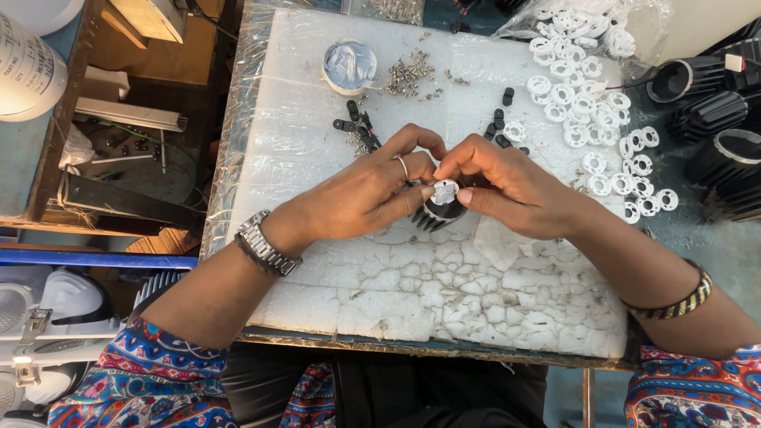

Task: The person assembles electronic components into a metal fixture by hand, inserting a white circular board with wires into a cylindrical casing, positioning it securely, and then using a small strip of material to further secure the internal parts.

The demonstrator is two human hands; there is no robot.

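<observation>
While viewed from the head camera, both hands met over the middle of the white foam work board (476,301), slightly toward 12 o'clock of its centre. Left hand (361,194) curled around a small black finned housing (434,214), thumb and forefinger closed on its rim from the 9 o'clock side; ring on one finger, metal watch (261,244) on the wrist. Right hand (507,186) pinched shut on a small round white disc (445,191), pressed to the top of the housing from the 3 o'clock side; striped bangle (680,301) on that wrist. Housing resting on the board, tilted, fins showing at 7 o'clock below the fingers. At 12 o'clock, a round tub of pale paste (349,66) and a scatter of small screws (408,77). Small black clips (353,119) just beyond the left knuckles. At 1 to 2 o'clock, many white plastic rings (590,119) spread loose. Larger black finned housings (713,119) at 3 o'clock, off the board's edge.
</observation>
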